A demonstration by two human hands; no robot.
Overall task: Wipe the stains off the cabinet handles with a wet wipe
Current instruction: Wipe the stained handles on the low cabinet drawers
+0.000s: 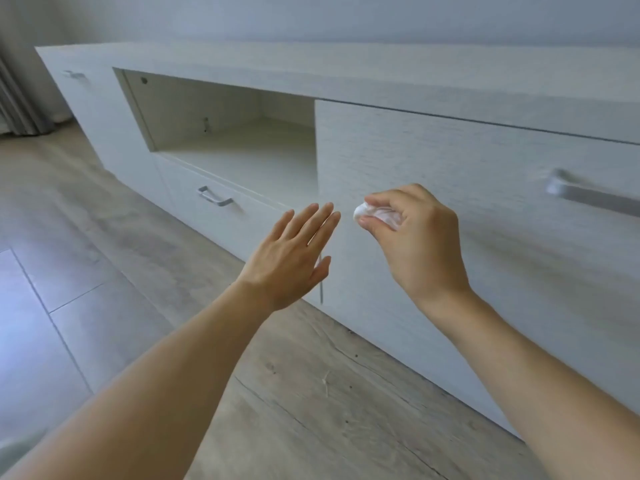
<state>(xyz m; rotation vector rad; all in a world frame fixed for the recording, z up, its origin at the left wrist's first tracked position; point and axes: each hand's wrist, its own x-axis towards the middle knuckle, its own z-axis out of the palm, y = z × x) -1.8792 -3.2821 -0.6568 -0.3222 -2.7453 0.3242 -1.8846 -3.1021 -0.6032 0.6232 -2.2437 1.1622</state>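
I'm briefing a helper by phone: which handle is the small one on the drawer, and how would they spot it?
Find the long white cabinet and its open shelf recess. On the drawer front under that recess sits the drawer handle: a short silver bar, much smaller than the long handle on the right-hand door.

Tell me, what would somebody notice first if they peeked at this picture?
Probably the two bare arms reaching in from the bottom: the right hand pinches a crumpled white wet wipe in front of the pale cabinet door, while the left hand is spread flat beside it. Next, the silver handle at the right edge and the smaller drawer handle further left.
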